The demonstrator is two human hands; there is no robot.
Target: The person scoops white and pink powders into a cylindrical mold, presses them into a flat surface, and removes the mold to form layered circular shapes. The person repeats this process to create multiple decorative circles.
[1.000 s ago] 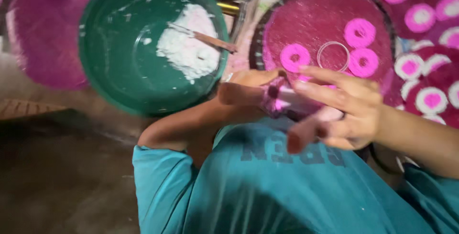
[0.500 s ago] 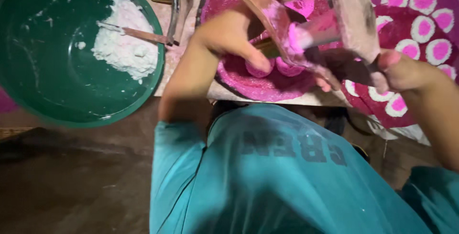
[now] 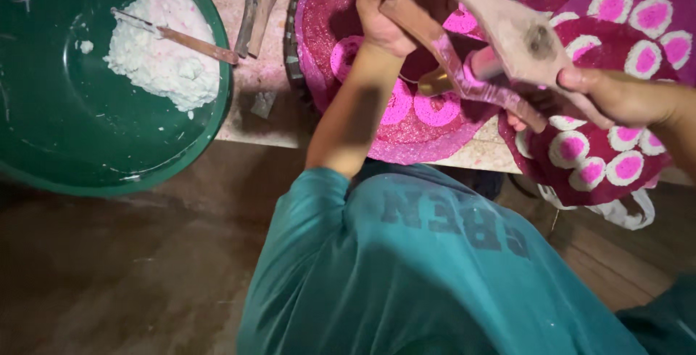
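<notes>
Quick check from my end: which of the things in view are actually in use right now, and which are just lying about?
In use:
left hand gripping a wooden handle
right hand on the pink-stained wooden tool
round magenta disc with pink-and-white rings

Lying about:
green basin of white paste
stick in the paste
finished discs at right

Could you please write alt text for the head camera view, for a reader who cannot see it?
Seen from above, a person in a teal shirt works over a round pink glittery mat with pink-and-white discs, the left hand gripping a wooden-handled tool and the right hand holding a pink-stained wooden paddle. To the left, a green bowl holds white paste and a stick.
</notes>
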